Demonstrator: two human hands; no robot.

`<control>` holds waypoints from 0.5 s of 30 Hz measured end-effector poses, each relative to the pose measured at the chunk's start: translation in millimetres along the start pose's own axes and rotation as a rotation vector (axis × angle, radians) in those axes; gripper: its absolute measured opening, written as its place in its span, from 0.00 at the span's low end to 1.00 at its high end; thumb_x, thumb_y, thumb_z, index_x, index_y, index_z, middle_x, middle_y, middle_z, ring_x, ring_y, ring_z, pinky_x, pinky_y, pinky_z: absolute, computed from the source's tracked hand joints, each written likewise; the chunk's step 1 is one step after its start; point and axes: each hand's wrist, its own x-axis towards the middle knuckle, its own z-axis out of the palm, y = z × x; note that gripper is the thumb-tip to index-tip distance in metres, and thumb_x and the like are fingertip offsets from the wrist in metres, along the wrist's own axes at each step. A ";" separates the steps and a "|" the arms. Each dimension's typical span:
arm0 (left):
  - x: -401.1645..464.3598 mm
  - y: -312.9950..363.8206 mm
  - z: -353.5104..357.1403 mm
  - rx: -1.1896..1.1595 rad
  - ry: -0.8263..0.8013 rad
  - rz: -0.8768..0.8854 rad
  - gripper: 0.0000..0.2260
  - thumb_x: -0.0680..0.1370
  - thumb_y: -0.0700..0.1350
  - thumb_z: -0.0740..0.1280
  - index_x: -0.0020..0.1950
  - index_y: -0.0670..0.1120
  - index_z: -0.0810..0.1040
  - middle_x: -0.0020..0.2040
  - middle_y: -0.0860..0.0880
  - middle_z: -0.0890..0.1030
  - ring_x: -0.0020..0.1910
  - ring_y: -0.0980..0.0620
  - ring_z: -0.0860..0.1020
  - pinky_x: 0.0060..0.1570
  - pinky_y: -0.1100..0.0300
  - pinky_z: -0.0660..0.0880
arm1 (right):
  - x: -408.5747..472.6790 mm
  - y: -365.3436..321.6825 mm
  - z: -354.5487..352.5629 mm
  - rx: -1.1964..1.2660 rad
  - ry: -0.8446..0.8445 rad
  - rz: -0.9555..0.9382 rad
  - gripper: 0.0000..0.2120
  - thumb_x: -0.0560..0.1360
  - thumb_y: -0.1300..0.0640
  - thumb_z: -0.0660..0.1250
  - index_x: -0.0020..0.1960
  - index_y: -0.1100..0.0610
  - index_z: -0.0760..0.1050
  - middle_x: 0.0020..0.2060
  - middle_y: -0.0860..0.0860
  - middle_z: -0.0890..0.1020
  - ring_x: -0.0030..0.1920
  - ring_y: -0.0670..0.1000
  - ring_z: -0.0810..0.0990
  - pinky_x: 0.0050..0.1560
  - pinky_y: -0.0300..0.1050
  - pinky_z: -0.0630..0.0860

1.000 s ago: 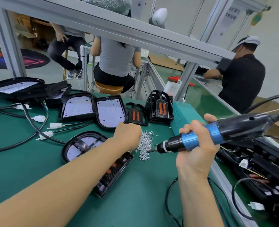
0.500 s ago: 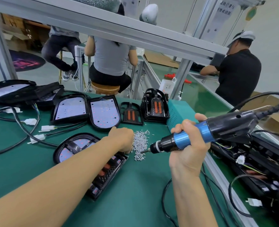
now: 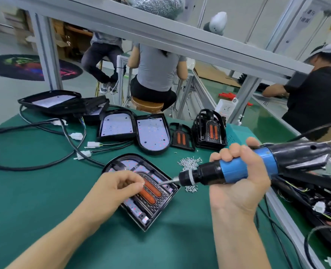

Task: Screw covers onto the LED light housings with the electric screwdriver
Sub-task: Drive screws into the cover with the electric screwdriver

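A black LED light housing (image 3: 141, 208) lies on the green table in front of me, with a black cover with two orange strips (image 3: 151, 193) set on it. My left hand (image 3: 120, 186) hovers over the cover's left side, fingers curled and pinched together; whether a screw sits between them I cannot tell. My right hand (image 3: 238, 181) grips the blue and black electric screwdriver (image 3: 228, 170), held nearly level. Its bit tip points left and meets the cover near my left fingertips. A pile of small silver screws (image 3: 190, 164) lies just beyond the housing.
Two more open housings (image 3: 118, 125) (image 3: 153, 134), a loose cover (image 3: 181, 137) and a stack of covers (image 3: 209, 129) line the back. Black cables and white connectors (image 3: 87, 153) cross the left side. Wired parts (image 3: 316, 200) crowd the right. People sit behind the frame.
My left hand has drawn back from the screw pile onto the cover. The screwdriver followed, and its bit now rests at the cover instead of over the screws.
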 end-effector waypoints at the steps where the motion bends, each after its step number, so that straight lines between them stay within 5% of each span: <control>1: -5.7 -2.6 -2.1 0.001 0.023 0.005 0.07 0.75 0.38 0.69 0.40 0.48 0.83 0.37 0.51 0.82 0.36 0.57 0.76 0.41 0.70 0.72 | -3.6 3.7 3.5 0.005 -0.012 0.016 0.11 0.67 0.63 0.61 0.47 0.52 0.71 0.29 0.47 0.71 0.28 0.46 0.70 0.35 0.37 0.72; 6: -20.2 -3.3 -8.8 0.015 0.068 0.026 0.07 0.75 0.40 0.70 0.41 0.52 0.83 0.37 0.52 0.79 0.38 0.52 0.72 0.46 0.57 0.69 | -18.6 14.9 19.5 0.022 -0.070 0.060 0.10 0.67 0.63 0.61 0.47 0.51 0.71 0.29 0.46 0.71 0.28 0.46 0.70 0.35 0.38 0.72; 15: -28.4 0.1 -6.2 -0.106 0.079 0.032 0.06 0.74 0.39 0.70 0.41 0.50 0.83 0.37 0.52 0.81 0.39 0.55 0.74 0.47 0.61 0.71 | -27.4 15.6 30.1 0.001 -0.117 0.052 0.11 0.67 0.63 0.60 0.47 0.51 0.70 0.29 0.46 0.71 0.28 0.45 0.70 0.35 0.38 0.71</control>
